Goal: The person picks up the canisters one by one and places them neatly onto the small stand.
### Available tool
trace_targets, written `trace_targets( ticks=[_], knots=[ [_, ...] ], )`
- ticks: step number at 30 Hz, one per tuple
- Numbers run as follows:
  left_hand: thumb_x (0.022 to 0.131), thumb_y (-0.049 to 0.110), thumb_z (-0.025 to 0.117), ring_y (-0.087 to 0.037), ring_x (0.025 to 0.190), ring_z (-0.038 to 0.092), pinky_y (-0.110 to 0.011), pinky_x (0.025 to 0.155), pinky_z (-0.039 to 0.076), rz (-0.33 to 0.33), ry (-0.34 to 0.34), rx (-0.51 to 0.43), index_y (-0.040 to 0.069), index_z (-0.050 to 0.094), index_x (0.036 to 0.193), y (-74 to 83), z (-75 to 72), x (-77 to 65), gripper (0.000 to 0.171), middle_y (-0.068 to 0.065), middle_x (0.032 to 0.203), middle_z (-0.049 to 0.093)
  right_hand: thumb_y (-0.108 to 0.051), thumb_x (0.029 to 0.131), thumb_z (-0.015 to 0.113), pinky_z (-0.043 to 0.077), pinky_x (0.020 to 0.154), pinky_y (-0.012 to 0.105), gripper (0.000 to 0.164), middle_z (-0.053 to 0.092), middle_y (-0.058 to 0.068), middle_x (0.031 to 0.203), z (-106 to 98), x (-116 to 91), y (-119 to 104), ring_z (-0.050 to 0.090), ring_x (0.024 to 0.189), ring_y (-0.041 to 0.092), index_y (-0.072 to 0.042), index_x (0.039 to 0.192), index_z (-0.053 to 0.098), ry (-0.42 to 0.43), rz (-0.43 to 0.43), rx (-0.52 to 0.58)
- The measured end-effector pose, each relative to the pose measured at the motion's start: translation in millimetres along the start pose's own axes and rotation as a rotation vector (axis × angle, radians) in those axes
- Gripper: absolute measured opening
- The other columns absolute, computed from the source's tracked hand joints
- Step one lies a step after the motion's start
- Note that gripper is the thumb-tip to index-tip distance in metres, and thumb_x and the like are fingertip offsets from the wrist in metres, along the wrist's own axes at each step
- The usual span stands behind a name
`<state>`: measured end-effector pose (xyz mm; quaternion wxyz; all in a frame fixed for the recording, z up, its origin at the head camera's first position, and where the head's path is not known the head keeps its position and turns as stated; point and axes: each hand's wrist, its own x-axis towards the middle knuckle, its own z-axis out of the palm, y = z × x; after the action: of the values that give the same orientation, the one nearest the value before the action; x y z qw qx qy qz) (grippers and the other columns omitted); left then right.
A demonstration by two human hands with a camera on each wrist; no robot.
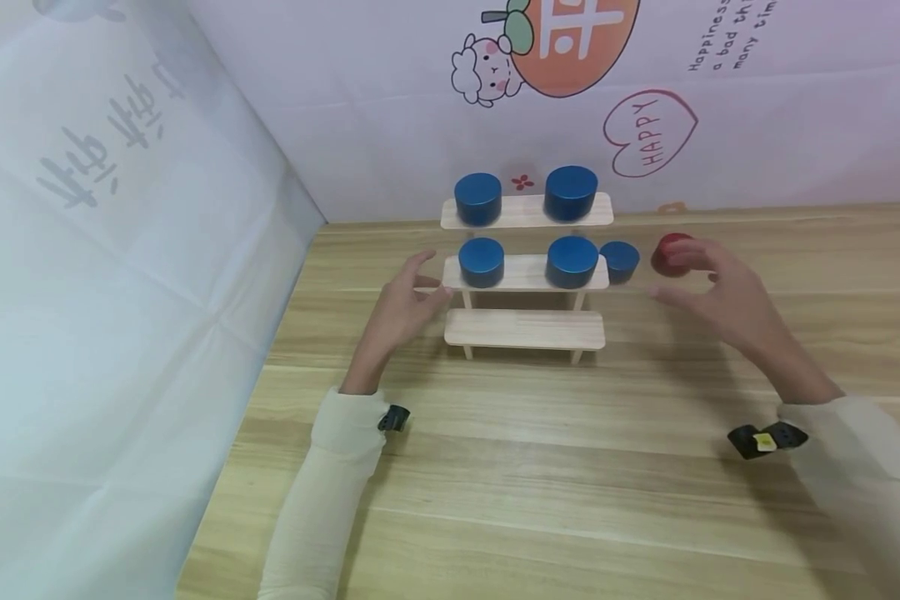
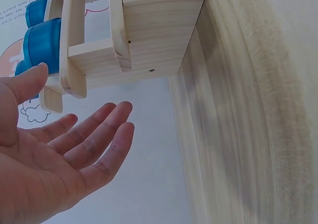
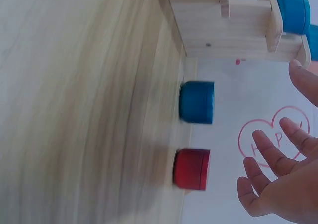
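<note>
A three-step wooden shelf (image 1: 525,329) stands on the table in the head view. Two round blue tins, left (image 1: 478,200) and right (image 1: 571,193), sit on its top step; another pair, left (image 1: 482,262) and right (image 1: 572,262), is on the middle step. The lowest step is bare. By the shelf's left end, my left hand (image 1: 403,307) has its fingers loosely spread and holds nothing. My right hand (image 1: 731,300) hovers above the table near a red tin (image 3: 191,169), fingers spread. That tin stands beside a lone blue tin (image 3: 197,102) right of the shelf.
Wood-grain table (image 1: 532,483) lies under everything. A white printed cloth (image 1: 390,133) with cartoon figures and a heart rises behind the shelf. Another white cloth (image 1: 120,333) hangs along the left side. Dark wrist cameras sit at both cuffs.
</note>
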<state>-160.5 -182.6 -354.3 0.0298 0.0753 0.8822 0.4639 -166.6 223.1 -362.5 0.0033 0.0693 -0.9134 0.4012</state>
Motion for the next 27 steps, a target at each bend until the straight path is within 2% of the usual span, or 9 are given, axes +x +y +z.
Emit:
trace_targets(
  ticks=[7,13,17,22,27],
  knots=[
    [0.098,0.032,0.064,-0.034,0.112,0.062,-0.049,0.087,0.053,-0.031,-0.009,-0.009,0.015,0.037,0.153,-0.3,-2.5,-8.2,0.063,-0.019,0.131,0.060,-0.042,0.094,0.070,0.030,0.101,0.069,0.071,0.047,0.027,0.142,-8.3,-1.7,20.7,0.038,0.131,0.048,-0.004,0.147,0.043,-0.032,0.039,-0.018],
    [0.098,0.036,0.065,-0.034,0.113,0.062,-0.050,0.088,0.052,-0.020,-0.014,0.016,0.014,0.037,0.152,-2.7,-3.1,-13.2,0.065,-0.019,0.131,0.060,-0.045,0.094,0.068,0.029,0.096,0.074,0.076,0.044,0.031,0.145,-18.3,-2.3,40.1,0.033,0.131,0.056,-0.006,0.152,0.037,-0.040,0.102,-0.033],
    [0.097,0.031,0.066,-0.034,0.113,0.062,-0.049,0.087,0.053,-0.019,-0.027,-0.011,0.012,0.037,0.151,-5.7,-1.7,-16.4,0.064,-0.022,0.133,0.058,-0.044,0.095,0.068,0.028,0.098,0.074,0.078,0.042,0.032,0.146,-24.1,0.5,50.1,0.030,0.134,0.056,-0.005,0.154,0.034,-0.060,0.123,-0.033],
    [0.095,0.025,0.069,-0.033,0.114,0.061,-0.049,0.087,0.053,-0.063,-0.057,-0.063,0.011,0.034,0.152,-6.4,3.1,-23.2,0.068,-0.024,0.137,0.054,-0.045,0.096,0.066,0.025,0.098,0.075,0.081,0.039,0.035,0.146,-29.8,6.1,60.6,0.026,0.136,0.057,-0.002,0.155,0.030,-0.097,0.143,-0.028],
    [0.093,0.021,0.073,-0.033,0.114,0.060,-0.048,0.088,0.053,-0.091,-0.088,-0.017,0.010,0.037,0.152,-6.4,9.5,-28.0,0.070,-0.022,0.136,0.056,-0.047,0.094,0.067,0.023,0.099,0.077,0.090,0.034,0.037,0.148,-34.3,16.1,68.8,0.023,0.137,0.058,-0.003,0.158,0.020,-0.146,0.163,-0.039]
  ],
)
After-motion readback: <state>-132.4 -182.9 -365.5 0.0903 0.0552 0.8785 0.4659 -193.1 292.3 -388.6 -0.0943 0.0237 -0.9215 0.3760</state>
